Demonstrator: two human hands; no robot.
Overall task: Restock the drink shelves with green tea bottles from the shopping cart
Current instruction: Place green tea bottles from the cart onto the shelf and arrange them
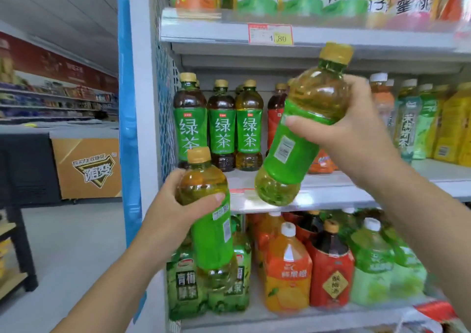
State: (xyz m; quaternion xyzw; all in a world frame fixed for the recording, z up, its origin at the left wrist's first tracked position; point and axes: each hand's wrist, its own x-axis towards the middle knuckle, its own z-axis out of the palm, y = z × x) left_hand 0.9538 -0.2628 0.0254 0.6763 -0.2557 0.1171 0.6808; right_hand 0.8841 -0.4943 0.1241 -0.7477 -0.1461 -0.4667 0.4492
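- Left hand point(175, 205) sits low and close, with thumb and fingers curled round the shoulder of a green tea bottle, the lower bottle point(211, 233).
- The lower bottle is near upright with its yellow cap up. It is held in the air in front of the bottom shelf point(257, 316), and its cap overlaps the base of the shelved row above.
- Right hand point(356, 134) is higher, clamped on the label of a second one, the upper bottle point(298, 134).
- The upper bottle tilts with its cap up and to the right and its barcode toward the camera. Its base hangs in front of the middle shelf's point(356, 187) front edge.
- Three green tea bottles point(221, 126) stand upright side by side at the left end of the middle shelf, labels out, with more caps showing behind them.
- A red-labelled bottle point(274, 121) just right of them is partly hidden by the upper bottle.
- A price tag point(270, 34) is on the front edge of the top shelf.
- Large bottles stand on the bottom shelf, among them an orange one point(288, 269) and a red one point(331, 266).
- A freezer point(86, 167) stands well off to the left.
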